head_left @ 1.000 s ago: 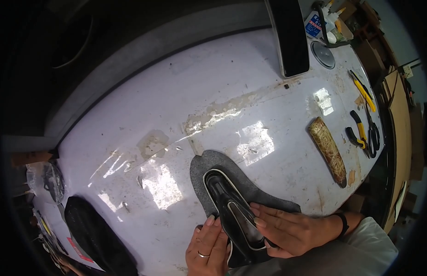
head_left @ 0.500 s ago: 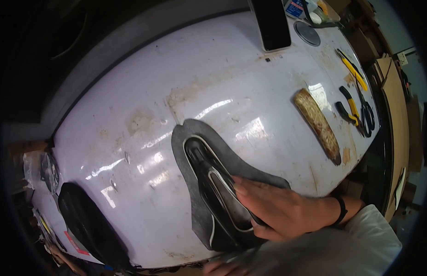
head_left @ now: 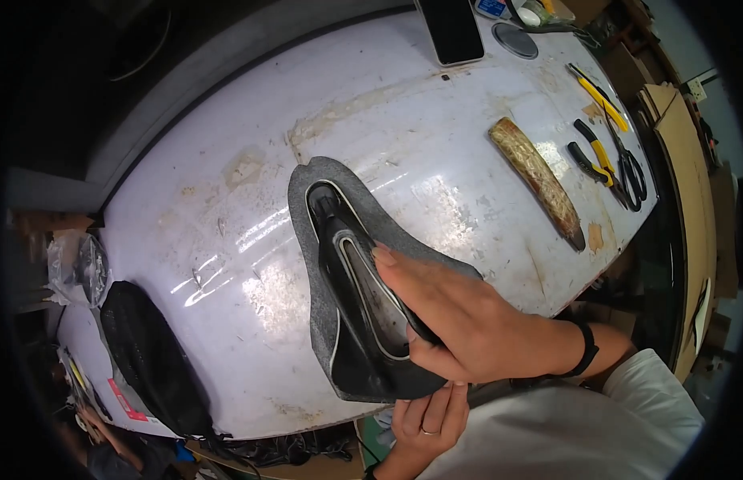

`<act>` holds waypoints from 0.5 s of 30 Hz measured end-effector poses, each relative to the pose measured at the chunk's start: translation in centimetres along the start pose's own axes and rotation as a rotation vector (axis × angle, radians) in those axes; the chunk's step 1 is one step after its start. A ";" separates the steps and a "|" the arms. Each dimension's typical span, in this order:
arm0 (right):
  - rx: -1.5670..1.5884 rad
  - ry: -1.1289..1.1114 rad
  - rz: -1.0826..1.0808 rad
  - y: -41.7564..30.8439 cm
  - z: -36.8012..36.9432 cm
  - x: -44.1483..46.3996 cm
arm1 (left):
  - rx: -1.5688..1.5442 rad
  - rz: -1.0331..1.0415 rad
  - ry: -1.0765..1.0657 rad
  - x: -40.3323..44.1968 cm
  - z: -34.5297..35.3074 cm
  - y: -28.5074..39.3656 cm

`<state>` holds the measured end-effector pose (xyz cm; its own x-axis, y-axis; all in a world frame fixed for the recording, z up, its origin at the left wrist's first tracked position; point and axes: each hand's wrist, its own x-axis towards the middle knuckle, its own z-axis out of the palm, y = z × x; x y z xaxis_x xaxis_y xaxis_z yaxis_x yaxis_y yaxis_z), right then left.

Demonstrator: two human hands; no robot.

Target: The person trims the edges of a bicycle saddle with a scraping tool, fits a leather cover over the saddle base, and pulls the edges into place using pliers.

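Observation:
A black bicycle saddle cover (head_left: 347, 352) with a wide grey margin, white piping and a long central slot lies on the table, its narrow nose pointing away from me. My right hand (head_left: 475, 312), a black band at its wrist, presses over its right side with fingers together, the fingertips at the slot's edge. Below, my left hand (head_left: 431, 420), wearing a ring, has its fingers curled at the cover's near edge. Part of that edge and the cover's right side are hidden by my hands.
A yellowish-brown bar (head_left: 538, 182) lies to the right, near yellow-black pliers (head_left: 595, 160), black scissors (head_left: 630, 172) and a yellow cutter (head_left: 599, 98). A phone (head_left: 451, 32) stands at the back. A dark, long item (head_left: 151, 360) lies left. Another person's arm (head_left: 107, 436) shows at lower left.
The saddle cover appears higher in view, along with the tabletop things. My left hand, blurred and low before, is now clear at the cover's near edge. My right hand keeps its hold.

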<state>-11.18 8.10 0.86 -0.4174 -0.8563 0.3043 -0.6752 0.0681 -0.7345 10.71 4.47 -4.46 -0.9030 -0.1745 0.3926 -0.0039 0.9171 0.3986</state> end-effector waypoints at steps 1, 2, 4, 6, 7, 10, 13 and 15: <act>-0.001 0.001 -0.003 0.2 0.0 -0.1 | 0.054 -0.006 0.010 0.0 0.0 0.1; -0.017 0.006 -0.026 0.4 0.0 -0.2 | 0.056 -0.008 0.012 -0.1 0.1 0.1; -0.028 0.011 -0.046 0.6 0.1 -0.3 | 0.062 -0.010 0.018 -0.3 0.3 0.1; -0.028 0.006 -0.053 0.7 0.1 -0.4 | 0.077 -0.016 0.008 -0.4 0.3 0.2; -0.028 0.007 -0.051 0.8 0.2 -0.4 | 0.090 -0.022 0.001 -0.4 0.3 0.3; -0.030 0.018 -0.055 1.1 0.6 -0.6 | 0.101 -0.035 0.031 -0.8 0.8 0.5; -0.051 0.022 -0.084 1.3 0.8 -0.6 | 0.096 -0.036 0.033 -0.8 0.8 0.5; -0.048 0.007 -0.076 1.2 0.6 -0.6 | 0.090 -0.031 0.021 -0.6 0.6 0.4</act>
<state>-11.36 8.38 -0.61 -0.3681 -0.8563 0.3623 -0.7331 0.0276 -0.6796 10.99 5.12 -5.02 -0.8928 -0.2101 0.3985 -0.0716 0.9395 0.3349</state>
